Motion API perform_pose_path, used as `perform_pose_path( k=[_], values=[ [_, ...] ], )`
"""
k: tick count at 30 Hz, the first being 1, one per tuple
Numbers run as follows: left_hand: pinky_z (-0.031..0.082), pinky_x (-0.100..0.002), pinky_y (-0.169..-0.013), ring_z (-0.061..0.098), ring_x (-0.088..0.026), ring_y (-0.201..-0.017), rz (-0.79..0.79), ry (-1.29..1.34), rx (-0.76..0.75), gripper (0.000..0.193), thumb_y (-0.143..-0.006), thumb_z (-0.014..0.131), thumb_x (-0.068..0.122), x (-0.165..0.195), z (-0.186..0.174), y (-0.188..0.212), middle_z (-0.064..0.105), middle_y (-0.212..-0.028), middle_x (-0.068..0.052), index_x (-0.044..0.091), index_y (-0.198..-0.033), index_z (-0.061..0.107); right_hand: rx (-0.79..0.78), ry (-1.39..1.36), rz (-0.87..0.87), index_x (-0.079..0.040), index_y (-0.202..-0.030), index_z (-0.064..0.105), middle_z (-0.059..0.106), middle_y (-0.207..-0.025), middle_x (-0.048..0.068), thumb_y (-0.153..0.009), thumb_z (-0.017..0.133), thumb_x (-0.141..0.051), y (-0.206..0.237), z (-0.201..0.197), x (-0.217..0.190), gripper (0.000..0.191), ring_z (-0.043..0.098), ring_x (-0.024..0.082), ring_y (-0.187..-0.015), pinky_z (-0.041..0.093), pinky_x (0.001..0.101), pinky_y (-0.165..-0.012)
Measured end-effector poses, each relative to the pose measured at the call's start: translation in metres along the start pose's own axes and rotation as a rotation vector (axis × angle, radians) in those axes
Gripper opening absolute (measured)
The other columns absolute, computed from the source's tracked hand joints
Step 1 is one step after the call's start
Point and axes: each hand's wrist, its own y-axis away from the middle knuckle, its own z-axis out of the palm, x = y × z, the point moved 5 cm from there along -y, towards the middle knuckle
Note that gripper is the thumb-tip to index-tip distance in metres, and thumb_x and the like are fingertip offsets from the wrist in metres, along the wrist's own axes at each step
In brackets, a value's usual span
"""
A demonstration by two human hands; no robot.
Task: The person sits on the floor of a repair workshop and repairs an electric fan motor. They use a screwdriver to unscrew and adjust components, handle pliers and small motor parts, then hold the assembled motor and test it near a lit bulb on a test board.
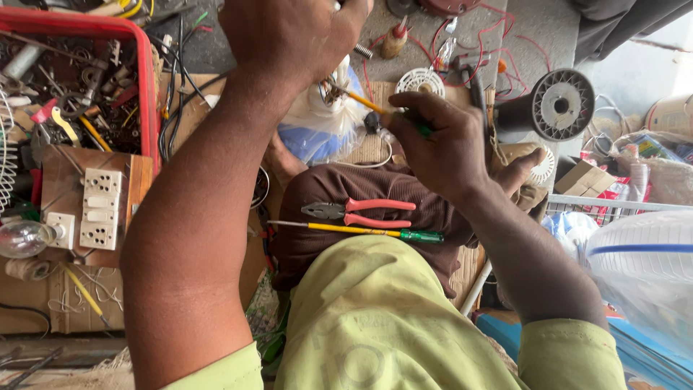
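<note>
View from above of a person seated on the ground, working over their lap. The left hand (292,36) is raised at the far centre, its back toward the camera, the fingers curled under and hidden; whether they grip anything cannot be told. Just beyond it lies a white and blue plastic bag (321,119), crinkled and knotted at the top. The right hand (444,141) is closed around the green handle of a screwdriver (375,108), whose thin yellow shaft slants up and left toward the left hand and the knot of the bag.

On the brown ribbed cloth over the lap (361,195) rest two tools, side by side: pliers (357,211) with dull steel jaws and smooth red grips, and nearer, a second screwdriver (361,231), long, with a yellow shaft and green handle, lying crosswise. The person wears a yellow-green shirt (375,318).

At far left stands a red plastic tray (148,87) heaped with metal scraps, screws and small tools. Near it, a wooden board (54,188) carries white switch and socket plates (99,209), with a clear glass bulb (22,238) at its left. At far right lies a black spool (559,105) with a round grey ribbed end. Thin red wires (498,43) loop over the grey floor beside a round white slotted disc (420,81). At near right sits a clear plastic bag (642,274).
</note>
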Motion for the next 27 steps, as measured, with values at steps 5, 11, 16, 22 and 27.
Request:
perform_pose_path(
  k=[5, 11, 16, 22, 27],
  values=[
    [0.056, -0.052, -0.074, 0.070, -0.041, -0.090, -0.029, -0.021, 0.018, 0.058, -0.080, 0.090, 0.057, 0.000, -0.018, -0.004, 0.073, -0.093, -0.020, 0.004, -0.096, 0.073, -0.269, -0.631, 0.460, -0.005, -0.111, 0.074, 0.074, -0.091, -0.002, -0.097, 0.070, -0.026, 0.004, 0.020, 0.015, 0.026, 0.065, 0.002, -0.077, 0.054, 0.0235, -0.061],
    [0.051, -0.053, -0.087, 0.066, -0.039, -0.098, -0.032, 0.033, -0.065, 0.067, -0.082, 0.091, 0.049, -0.001, -0.021, -0.005, 0.066, -0.109, -0.019, 0.002, -0.116, 0.057, -0.121, -0.196, 0.403, -0.009, -0.113, 0.077, 0.067, -0.072, 0.006, -0.098, 0.071, -0.025, 0.006, 0.008, 0.012, 0.022, 0.057, 0.008, -0.060, 0.049, 0.0282, -0.054],
    [0.051, -0.053, -0.089, 0.066, -0.039, -0.099, 0.010, 0.033, -0.029, 0.066, -0.081, 0.092, 0.049, 0.002, -0.022, -0.004, 0.065, -0.109, -0.018, 0.002, -0.113, 0.057, -0.001, -0.188, -0.053, -0.008, -0.110, 0.073, 0.071, -0.088, 0.007, -0.100, 0.074, -0.031, 0.002, 0.002, -0.003, 0.026, 0.064, 0.014, -0.071, 0.053, 0.0298, -0.065],
    [0.052, -0.053, -0.082, 0.065, -0.039, -0.099, -0.051, 0.008, -0.057, 0.067, -0.079, 0.093, 0.050, -0.001, -0.021, -0.002, 0.065, -0.108, -0.018, 0.002, -0.110, 0.059, -0.232, -0.283, 0.429, -0.005, -0.109, 0.076, 0.076, -0.080, 0.008, -0.103, 0.067, -0.036, 0.008, 0.020, 0.019, 0.033, 0.065, 0.017, -0.062, 0.054, 0.0349, -0.060],
    [0.052, -0.054, -0.083, 0.065, -0.038, -0.101, -0.045, 0.013, -0.082, 0.069, -0.081, 0.093, 0.053, -0.002, -0.020, 0.000, 0.064, -0.109, -0.018, 0.002, -0.112, 0.058, 0.010, -0.163, -0.053, -0.006, -0.110, 0.075, 0.075, -0.088, 0.006, -0.090, 0.081, -0.032, 0.005, 0.008, -0.004, 0.034, 0.070, 0.014, -0.076, 0.057, 0.0312, -0.066]
  ],
)
